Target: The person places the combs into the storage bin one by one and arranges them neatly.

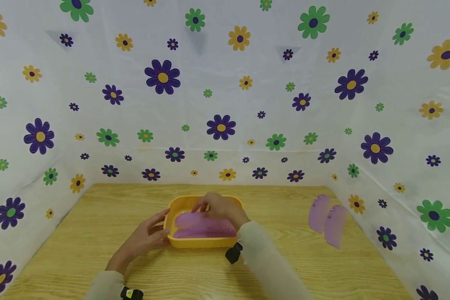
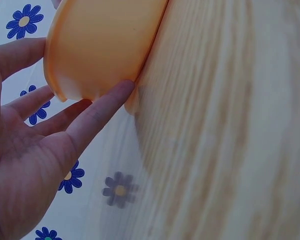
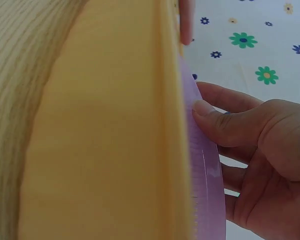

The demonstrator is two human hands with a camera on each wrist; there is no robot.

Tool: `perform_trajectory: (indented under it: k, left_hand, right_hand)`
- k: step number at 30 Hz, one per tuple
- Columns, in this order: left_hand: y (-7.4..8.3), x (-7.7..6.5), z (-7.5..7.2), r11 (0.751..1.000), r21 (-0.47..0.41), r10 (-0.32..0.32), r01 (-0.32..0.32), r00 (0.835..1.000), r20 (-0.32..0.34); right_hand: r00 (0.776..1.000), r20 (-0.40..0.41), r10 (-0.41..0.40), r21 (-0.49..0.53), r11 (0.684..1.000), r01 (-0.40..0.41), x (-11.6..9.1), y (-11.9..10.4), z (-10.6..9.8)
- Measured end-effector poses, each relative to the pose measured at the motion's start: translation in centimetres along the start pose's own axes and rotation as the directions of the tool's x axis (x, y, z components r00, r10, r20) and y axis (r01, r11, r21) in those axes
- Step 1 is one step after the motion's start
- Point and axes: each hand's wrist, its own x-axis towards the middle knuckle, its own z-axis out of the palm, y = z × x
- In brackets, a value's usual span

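Sleeve (image 1: pixel 271 264) nearest. Upper purple comb (image 1: pixel 187 220) pinched by right hand (image 1: pixel 221 207), at its 7 o'clock; 2 o'clock from left hand (image 1: pixel 144 236), fingers apart, touching yellow tray (image 1: pixel 206 243).

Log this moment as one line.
left hand: touches tray | right hand: pinches comb | another comb: in tray | two combs: on table, right of tray

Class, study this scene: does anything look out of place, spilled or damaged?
Nothing looks spilled or visibly broken. The only slight oddity: two purple combs lie on the table at the right, apart from the yellow tray, where the right hand pinches a similar comb.
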Motion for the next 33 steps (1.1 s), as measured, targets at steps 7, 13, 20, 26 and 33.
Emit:
perform_trajectory:
  k: [7, 13, 20, 26, 33]
  left_hand:
    - [0.0, -0.1, 0.0, 1.0, -0.015, 0.005, -0.005, 1.0, 0.012]
    - [0.1, 0.0, 0.0, 1.0, -0.005, 0.0, 0.0, 1.0, 0.001]
    - [0.0, -0.1, 0.0, 1.0, -0.007, 0.007, -0.007, 1.0, 0.005]
    - [0.0, -0.1, 0.0, 1.0, -0.018, 0.012, -0.012, 1.0, 0.012]
    - [0.0, -0.1, 0.0, 1.0, -0.024, 0.017, -0.017, 1.0, 0.018]
  right_hand:
    - [0.999, 0.027, 0.039, -0.012, 0.999, -0.039, 0.0, 0.2, 1.2]
    - [0.999, 0.025, 0.043, -0.01, 0.999, -0.043, 0.3, 0.3, 1.7]
    - [0.999, 0.038, 0.026, -0.007, 1.0, -0.026, 0.6, 0.6, 2.2]
    - [0.998, 0.041, 0.037, 0.007, 0.999, -0.037, 0.7, 0.8, 2.5]
    - [0.998, 0.041, 0.037, -0.007, 0.999, -0.037, 0.6, 0.6, 2.8]
